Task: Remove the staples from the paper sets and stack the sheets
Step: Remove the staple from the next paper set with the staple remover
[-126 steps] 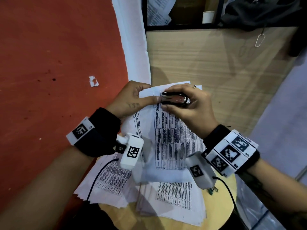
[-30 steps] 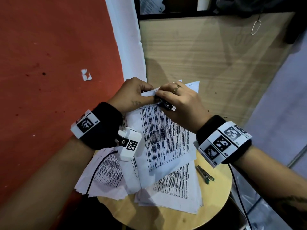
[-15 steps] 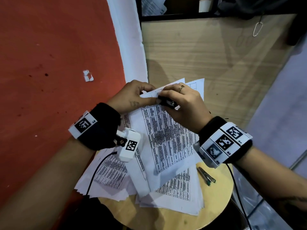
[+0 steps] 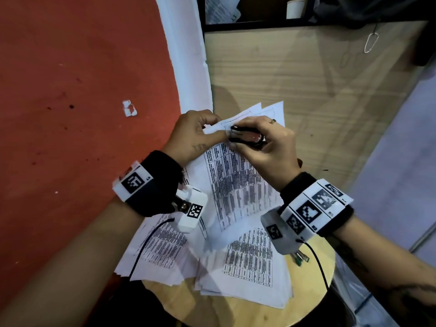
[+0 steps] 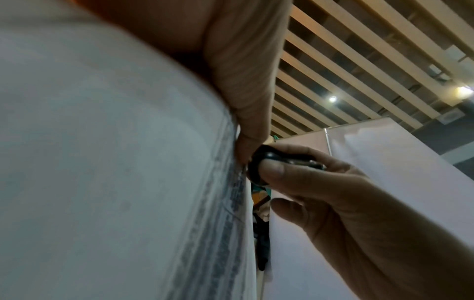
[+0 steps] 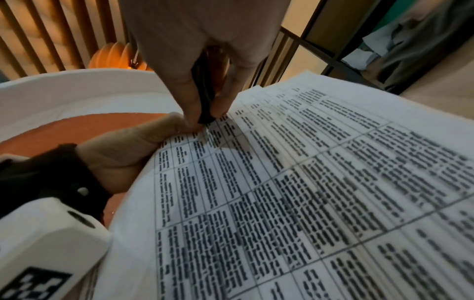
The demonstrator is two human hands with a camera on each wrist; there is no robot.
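Paper sheets (image 4: 247, 263) printed with tables lie in loose overlapping piles on a round wooden surface (image 4: 271, 312). Above them, a stapled paper set (image 4: 236, 185) is held up at its top corner. A left hand (image 4: 195, 133) pinches that corner between thumb and curled fingers, while a right hand (image 4: 266, 147) grips a black-and-chrome staple remover (image 4: 245, 137), its tip set against the same corner, just beside the left thumb. A small green-tipped object (image 4: 299, 257) rests at the surface's right edge.
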